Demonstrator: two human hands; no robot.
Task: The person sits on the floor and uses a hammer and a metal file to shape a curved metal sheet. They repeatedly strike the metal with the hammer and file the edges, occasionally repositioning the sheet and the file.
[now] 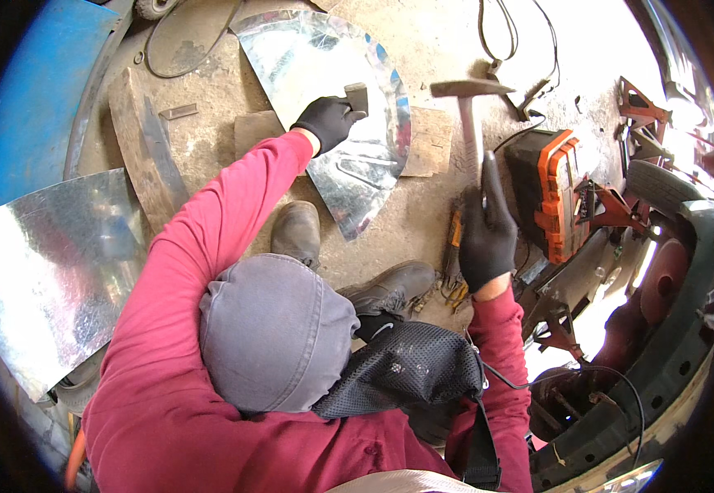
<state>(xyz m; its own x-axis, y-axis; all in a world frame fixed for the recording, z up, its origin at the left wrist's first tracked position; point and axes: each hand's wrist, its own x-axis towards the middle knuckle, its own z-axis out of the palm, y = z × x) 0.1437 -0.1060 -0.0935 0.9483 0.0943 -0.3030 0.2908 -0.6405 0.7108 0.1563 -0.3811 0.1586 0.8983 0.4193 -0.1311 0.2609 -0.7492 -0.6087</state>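
My left hand (329,123), in a black glove, is closed around a small dark metal block (357,97). It rests over a shiny half-round piece of sheet metal (307,66), whose curved rim shows a row of short bent sections. Beneath the sheet, a wooden board (428,141) sticks out on both sides. Gloved as well, my right hand (488,234) grips the handle of a hammer (471,123) to the right of the sheet. The hammer's head is raised beyond the hand, apart from the block and the sheet.
A black and orange toolbox (555,197) stands to the right, near red jack stands (644,111) and a tyre (661,187). Pliers-like tools (455,292) lie by my boot (398,283). At left are a second metal sheet (53,271), a timber (143,152) and a blue panel (36,90).
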